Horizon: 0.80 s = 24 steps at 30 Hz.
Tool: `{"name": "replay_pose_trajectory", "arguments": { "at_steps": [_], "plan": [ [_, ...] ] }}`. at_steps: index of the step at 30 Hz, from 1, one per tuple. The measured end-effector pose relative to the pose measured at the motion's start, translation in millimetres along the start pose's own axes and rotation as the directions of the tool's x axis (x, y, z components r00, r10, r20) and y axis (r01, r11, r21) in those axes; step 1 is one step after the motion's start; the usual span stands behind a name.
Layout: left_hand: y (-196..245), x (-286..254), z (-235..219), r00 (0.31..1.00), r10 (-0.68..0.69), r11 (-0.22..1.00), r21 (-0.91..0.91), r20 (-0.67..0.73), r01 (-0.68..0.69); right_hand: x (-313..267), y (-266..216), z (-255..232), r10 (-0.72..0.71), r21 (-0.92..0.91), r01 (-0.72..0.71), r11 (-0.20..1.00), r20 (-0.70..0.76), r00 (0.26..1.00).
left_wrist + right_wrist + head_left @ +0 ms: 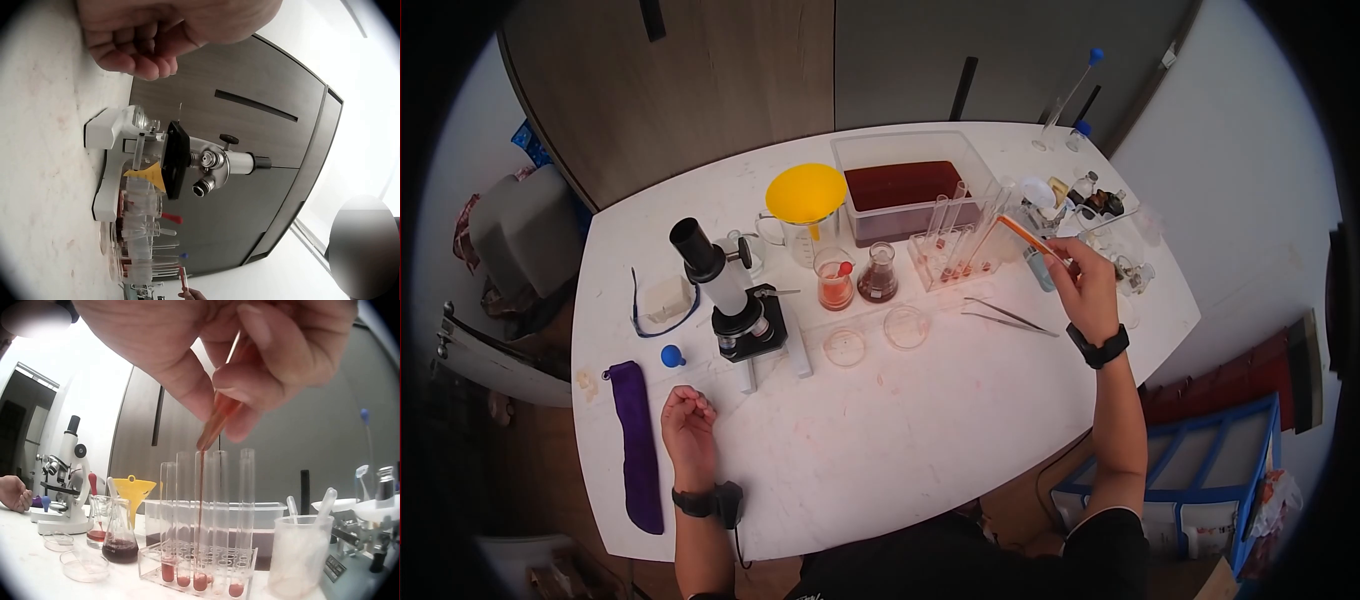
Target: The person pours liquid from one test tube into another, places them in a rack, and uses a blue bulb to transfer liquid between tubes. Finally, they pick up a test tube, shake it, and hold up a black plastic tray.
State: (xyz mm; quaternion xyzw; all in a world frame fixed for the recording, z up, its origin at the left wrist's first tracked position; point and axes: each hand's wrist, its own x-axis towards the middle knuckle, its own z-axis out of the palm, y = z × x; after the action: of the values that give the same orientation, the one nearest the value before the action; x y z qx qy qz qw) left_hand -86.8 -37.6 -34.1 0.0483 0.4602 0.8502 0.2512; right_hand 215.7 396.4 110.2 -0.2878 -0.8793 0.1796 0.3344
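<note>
My right hand point(1087, 285) pinches a tilted glass test tube point(1025, 235) with orange-red liquid in it, high over the right part of the table. In the right wrist view, its mouth meets the rim of an upright test tube point(200, 487), and a thin red streak runs down inside that one. Several test tubes stand in a clear rack point(150, 575), most with a little red liquid at the bottom. My left hand point(688, 430) lies on the table near the microscope point(745, 320), fingers loosely curled and holding nothing.
Near the rack are a flask point(880, 275) of dark red liquid, a beaker point(835, 285), petri dishes point(845, 347) and tweezers point(1012, 316). Behind stand a yellow funnel point(805, 190) and a plastic tub point(860, 150) of dark red liquid. A purple pouch point(637, 450) lies at left.
</note>
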Motion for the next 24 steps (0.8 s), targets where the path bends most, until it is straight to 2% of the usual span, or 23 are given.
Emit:
{"name": "replay_pose_trajectory", "arguments": {
  "at_steps": [11, 15, 17, 24],
  "plan": [
    [-1.0, 0.3, -1.2, 1.0, 0.02, 0.999, 0.031, -0.007, -0.02, -4.4, 11.9, 16.4, 0.02, 0.083, -0.016, 0.996, -0.041, 0.999],
    [-1.8, 1.9, -8.2, 0.999, 0.007, 0.999, 0.051, 0.042, -0.009, -5.5, 12.2, 21.6, 0.033, 0.092, -0.029, 0.995, -0.043, 0.999],
    [-1.3, 0.8, -5.6, 0.999, 0.006, 0.998, 0.067, 0.042, -0.009, -6.4, 16.0, 27.2, 0.05, 0.155, -0.039, 0.987, -0.071, 0.996],
    [-0.3, 0.3, 0.4, 1.0, 0.003, 0.997, 0.077, -0.004, -0.002, -7.1, 13.2, 36.2, 0.063, 0.178, -0.044, 0.983, -0.1, 0.993]
  ]
}}
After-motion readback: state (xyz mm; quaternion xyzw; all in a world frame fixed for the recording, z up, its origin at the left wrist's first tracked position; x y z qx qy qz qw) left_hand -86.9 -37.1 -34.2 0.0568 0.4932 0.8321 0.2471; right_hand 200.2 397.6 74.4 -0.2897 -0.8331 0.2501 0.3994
